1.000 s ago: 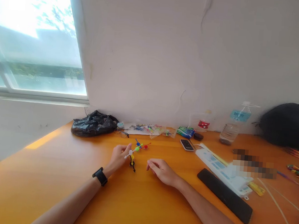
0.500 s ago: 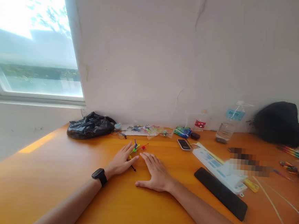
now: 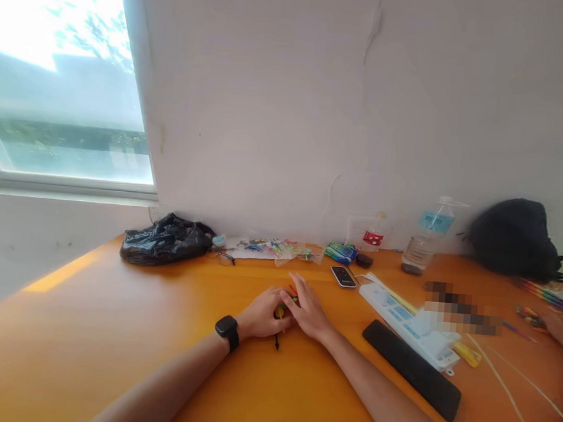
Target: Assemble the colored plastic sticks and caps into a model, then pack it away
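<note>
Near the middle of the table, my left hand (image 3: 264,314), with a black watch (image 3: 227,327) on its wrist, curls around several small coloured plastic pieces. A yellow piece (image 3: 280,311) shows between its thumb and fingers, and a black arrow-tipped piece (image 3: 277,342) sticks out below. My right hand (image 3: 311,314) lies against the left one, its fingers stretched out and its thumb over the left fingertips. Bits of red (image 3: 293,291) peek out between the two hands. The hands cover most of the pieces.
A black plastic bag (image 3: 169,240), glasses (image 3: 222,257) and bagged coloured pieces (image 3: 286,248) lie along the wall. To the right are a white device (image 3: 343,277), a power strip (image 3: 391,309), a black slab (image 3: 410,369), bottles (image 3: 422,248) and another person's hand (image 3: 562,327).
Both hands have come together, the left moving right and its fingers curling around the coloured pieces. The pieces have shifted right and are now mostly covered. The view has turned slightly.
</note>
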Available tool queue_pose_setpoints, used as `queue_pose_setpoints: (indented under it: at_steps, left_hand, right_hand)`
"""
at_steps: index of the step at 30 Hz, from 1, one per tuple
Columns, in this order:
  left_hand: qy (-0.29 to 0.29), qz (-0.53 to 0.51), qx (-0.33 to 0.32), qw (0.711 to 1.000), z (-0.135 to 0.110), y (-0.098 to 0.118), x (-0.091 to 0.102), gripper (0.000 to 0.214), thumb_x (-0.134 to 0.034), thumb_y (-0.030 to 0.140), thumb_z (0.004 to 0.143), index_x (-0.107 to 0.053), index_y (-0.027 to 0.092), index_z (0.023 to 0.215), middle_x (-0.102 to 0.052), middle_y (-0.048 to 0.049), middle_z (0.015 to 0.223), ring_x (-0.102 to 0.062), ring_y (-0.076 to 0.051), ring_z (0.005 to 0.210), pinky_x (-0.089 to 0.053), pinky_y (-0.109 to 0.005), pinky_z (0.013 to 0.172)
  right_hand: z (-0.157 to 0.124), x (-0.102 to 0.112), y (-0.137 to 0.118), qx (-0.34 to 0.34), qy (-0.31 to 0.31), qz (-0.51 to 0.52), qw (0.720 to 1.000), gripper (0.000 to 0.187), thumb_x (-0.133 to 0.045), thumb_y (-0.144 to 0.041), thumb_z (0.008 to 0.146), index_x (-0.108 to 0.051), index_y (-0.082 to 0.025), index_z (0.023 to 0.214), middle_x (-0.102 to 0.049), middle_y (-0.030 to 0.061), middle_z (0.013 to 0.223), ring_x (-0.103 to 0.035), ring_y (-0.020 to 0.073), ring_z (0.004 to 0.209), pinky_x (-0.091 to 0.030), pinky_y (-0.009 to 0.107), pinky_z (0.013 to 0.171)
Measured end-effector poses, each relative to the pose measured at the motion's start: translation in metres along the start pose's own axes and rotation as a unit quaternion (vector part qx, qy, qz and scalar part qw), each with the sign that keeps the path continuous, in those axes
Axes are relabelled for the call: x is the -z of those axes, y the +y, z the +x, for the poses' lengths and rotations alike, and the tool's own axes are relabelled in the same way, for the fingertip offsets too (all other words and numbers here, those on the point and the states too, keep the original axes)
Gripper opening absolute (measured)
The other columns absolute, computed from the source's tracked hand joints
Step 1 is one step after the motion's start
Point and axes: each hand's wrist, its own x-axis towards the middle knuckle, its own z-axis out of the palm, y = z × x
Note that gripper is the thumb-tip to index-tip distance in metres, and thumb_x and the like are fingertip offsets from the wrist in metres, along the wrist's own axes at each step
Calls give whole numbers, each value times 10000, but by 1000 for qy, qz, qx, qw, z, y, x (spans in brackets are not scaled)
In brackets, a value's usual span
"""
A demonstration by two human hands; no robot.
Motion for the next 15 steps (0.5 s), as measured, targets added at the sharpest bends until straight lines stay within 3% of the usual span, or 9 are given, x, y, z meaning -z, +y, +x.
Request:
queue_pose_setpoints:
  at_steps: [3, 5, 8, 11, 13, 15]
  left_hand:
    - [0, 9, -28, 1000, -2, 13, -7, 167, -640, 299, 896, -702, 229, 1035, -674, -96, 1135, -626, -253, 1053, -491, -369, 953]
    - [34, 24, -23, 999, -5, 17, -5, 149, -634, 281, 894, -681, 221, 1022, -664, -100, 1119, -610, -261, 1053, -479, -384, 955]
    - [107, 9, -1, 994, -8, 14, 2, 189, -575, 257, 923, -652, 219, 1091, -656, -97, 1157, -583, -264, 1099, -450, -404, 996]
    - [172, -38, 48, 983, -10, 4, 9, 230, -487, 270, 975, -645, 226, 1137, -664, -82, 1160, -581, -252, 1117, -431, -406, 1028]
    - [207, -66, 99, 971, -10, -5, 11, 248, -475, 324, 992, -660, 222, 1122, -675, -82, 1158, -592, -255, 1124, -431, -404, 1031]
    - [230, -103, 154, 956, -8, -13, 11, 286, -476, 391, 996, -677, 209, 1089, -693, -85, 1146, -616, -256, 1104, -450, -390, 1000]
  right_hand:
    - [9, 4, 13, -69, 8, 45, 997, 798, -382, -758, 940, -511, -201, 1497, -430, 134, 1598, -268, 305, 1543, -129, 504, 1274]
    - [7, 4, 10, -83, -20, 120, 989, 821, -388, -779, 928, -500, -211, 1510, -404, 119, 1621, -267, 287, 1547, -126, 483, 1280]
    - [-5, 3, -7, -61, -92, 256, 960, 773, -377, -749, 960, -391, -283, 1577, -358, 54, 1654, -283, 243, 1545, -188, 456, 1273]
    - [-16, 1, -25, -11, -135, 307, 942, 680, -417, -671, 995, -331, -354, 1590, -430, 11, 1614, -368, 229, 1506, -250, 457, 1256]
    - [-17, -1, -29, 0, -109, 296, 949, 612, -432, -630, 1008, -390, -359, 1554, -486, 13, 1573, -428, 233, 1466, -286, 457, 1239]
    - [-11, -4, -24, -3, -38, 258, 965, 528, -430, -598, 1014, -526, -312, 1448, -547, 44, 1511, -470, 246, 1426, -310, 454, 1223]
